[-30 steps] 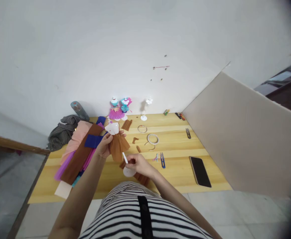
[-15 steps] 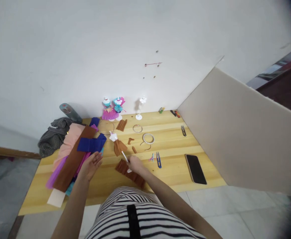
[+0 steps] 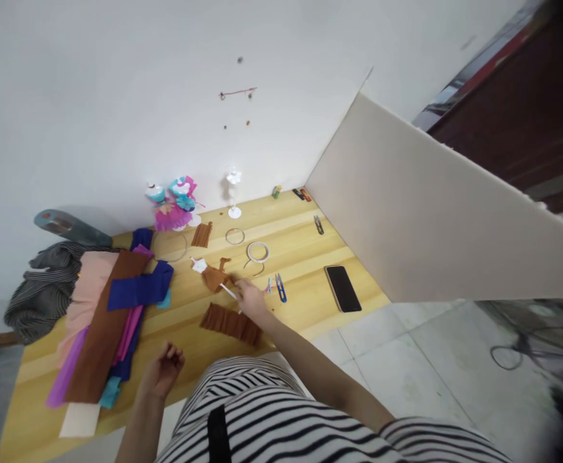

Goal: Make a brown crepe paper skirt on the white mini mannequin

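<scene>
A small white doll form with a brown paper skirt (image 3: 213,275) lies on the wooden table (image 3: 301,257), its white stand rod pointing toward me. My right hand (image 3: 249,298) rests at the base end of that rod, fingers closed on it. A pleated brown paper strip (image 3: 231,323) lies just in front of the hand. My left hand (image 3: 166,370) hovers near the table's front edge, fingers loosely curled, holding nothing.
A stack of coloured crepe sheets (image 3: 112,308) and striped cloth (image 3: 45,289) fill the left. Blue snips (image 3: 280,288), a tape roll (image 3: 257,251), a wire ring (image 3: 234,236) and a phone (image 3: 342,288) lie to the right. Finished dolls (image 3: 173,202) stand by the wall. A beige board (image 3: 430,212) leans at right.
The doll went from held up in both hands to lying on the table. My left hand let go and drew back toward me. The view swung right.
</scene>
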### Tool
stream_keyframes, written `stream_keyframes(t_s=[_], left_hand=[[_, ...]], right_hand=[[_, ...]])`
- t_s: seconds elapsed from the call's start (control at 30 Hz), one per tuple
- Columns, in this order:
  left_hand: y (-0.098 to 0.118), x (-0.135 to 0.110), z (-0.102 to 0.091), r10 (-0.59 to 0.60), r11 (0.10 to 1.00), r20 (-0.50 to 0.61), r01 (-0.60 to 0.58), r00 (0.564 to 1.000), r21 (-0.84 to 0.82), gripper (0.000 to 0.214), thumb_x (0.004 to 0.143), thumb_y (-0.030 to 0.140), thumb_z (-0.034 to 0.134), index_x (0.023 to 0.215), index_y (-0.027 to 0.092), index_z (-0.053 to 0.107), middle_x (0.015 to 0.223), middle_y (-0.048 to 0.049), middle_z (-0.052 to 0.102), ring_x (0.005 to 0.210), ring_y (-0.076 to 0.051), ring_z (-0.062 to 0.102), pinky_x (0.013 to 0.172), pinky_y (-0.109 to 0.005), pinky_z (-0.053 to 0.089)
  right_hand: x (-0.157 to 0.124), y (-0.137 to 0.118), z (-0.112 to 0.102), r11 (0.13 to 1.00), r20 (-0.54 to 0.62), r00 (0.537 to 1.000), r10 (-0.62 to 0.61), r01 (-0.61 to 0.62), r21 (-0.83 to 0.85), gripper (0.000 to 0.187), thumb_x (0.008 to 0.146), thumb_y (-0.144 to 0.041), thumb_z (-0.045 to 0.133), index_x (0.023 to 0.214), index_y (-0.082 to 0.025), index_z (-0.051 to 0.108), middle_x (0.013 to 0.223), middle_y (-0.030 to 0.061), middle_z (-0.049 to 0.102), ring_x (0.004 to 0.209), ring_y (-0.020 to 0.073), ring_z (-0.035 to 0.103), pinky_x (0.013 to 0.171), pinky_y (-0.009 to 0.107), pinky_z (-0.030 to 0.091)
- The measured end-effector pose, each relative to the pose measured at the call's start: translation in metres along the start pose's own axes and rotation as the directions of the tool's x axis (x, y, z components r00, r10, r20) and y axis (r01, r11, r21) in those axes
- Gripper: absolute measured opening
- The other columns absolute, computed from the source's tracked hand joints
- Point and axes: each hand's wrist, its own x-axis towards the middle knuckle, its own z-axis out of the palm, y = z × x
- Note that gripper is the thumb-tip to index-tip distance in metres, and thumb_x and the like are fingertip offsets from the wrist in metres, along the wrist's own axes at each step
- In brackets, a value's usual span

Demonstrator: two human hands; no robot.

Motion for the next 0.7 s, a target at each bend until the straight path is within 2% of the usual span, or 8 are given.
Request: stream_keyframes(t_s=[0.07,0.13,0.23,0.37,0.47,0.57,0.7], left_hand=[[0.002,-0.006,0.01,-0.022,1.0,0.06,0.02,0.998,0.021,0.026,0.087,0.008,0.046,0.063,0.018,0.046,0.043,0.0055,0.039,0.045,-0.009,0.05,0.049,-0.019,0.046],[0.003,-0.012,0.021,-0.044,0.998,0.112,0.039,0.993,0.048,0.028,0.089,0.011,0.045,0.061,0.018,0.046,0.043,0.0049,0.037,0.044,-0.01,0.047,0.047,-0.02,0.043],[0.0,-0.016,0.039,-0.076,0.994,0.172,0.062,0.982,0.084,0.033,0.09,0.017,0.047,0.057,0.018,0.046,0.042,0.0041,0.036,0.043,-0.011,0.042,0.043,-0.021,0.037],[-0.01,-0.02,0.062,-0.054,0.993,0.242,0.026,0.969,0.119,0.054,0.089,0.038,0.05,0.043,0.019,0.03,0.036,0.0029,0.029,0.041,-0.012,0.037,0.042,-0.023,0.034],[-0.012,-0.027,0.075,0.041,0.989,0.311,-0.082,0.95,0.122,0.057,0.087,0.048,0.049,0.042,0.019,0.033,0.037,0.0021,0.033,0.044,-0.011,0.04,0.046,-0.022,0.036],[-0.007,-0.038,0.079,0.107,0.981,0.351,-0.157,0.93,0.117,0.054,0.086,0.051,0.05,0.044,0.018,0.041,0.04,0.0015,0.038,0.047,-0.012,0.045,0.05,-0.023,0.039],[-0.001,-0.055,0.076,0.158,0.966,0.368,-0.221,0.917,0.136,0.05,0.083,0.05,0.056,0.046,0.018,0.045,0.039,0.0021,0.037,0.047,-0.013,0.045,0.049,-0.023,0.038]], right_hand=[[-0.006,0.025,-0.006,0.997,-0.091,0.993,0.081,-0.08,0.017,0.032,0.09,-0.012,0.042,0.117,-0.015,0.057,0.115,0.0108,0.06,0.102,0.0194,0.058,0.086,0.029,0.046],[-0.008,0.05,-0.013,0.988,-0.153,0.976,0.154,-0.151,0.031,0.034,0.088,-0.008,0.036,0.114,-0.011,0.059,0.108,0.0137,0.061,0.097,0.0212,0.059,0.083,0.03,0.045],[0.002,0.076,-0.022,0.986,-0.208,0.964,0.167,-0.159,0.055,0.037,0.087,-0.007,0.036,0.115,-0.012,0.06,0.108,0.0135,0.061,0.096,0.0214,0.058,0.083,0.03,0.044],[0.034,0.084,-0.035,0.995,-0.242,0.968,0.07,-0.051,0.082,0.046,0.084,-0.004,0.039,0.126,-0.017,0.055,0.127,0.0113,0.055,0.113,0.0218,0.047,0.095,0.03,0.036],[0.058,0.085,-0.044,0.993,-0.225,0.974,0.0,0.026,0.112,0.043,0.085,-0.004,0.043,0.122,-0.018,0.058,0.134,0.0115,0.052,0.121,0.0244,0.037,0.101,0.035,0.028],[0.075,0.09,-0.054,0.982,-0.203,0.978,-0.037,0.073,0.175,0.032,0.085,-0.005,0.044,0.109,-0.014,0.065,0.127,0.0153,0.056,0.124,0.026,0.033,0.103,0.039,0.024],[0.084,0.094,-0.069,0.937,-0.199,0.978,-0.063,0.127,0.325,0.022,0.081,-0.008,0.049,0.091,-0.011,0.067,0.108,0.0167,0.064,0.116,0.0266,0.041,0.1,0.039,0.027]])
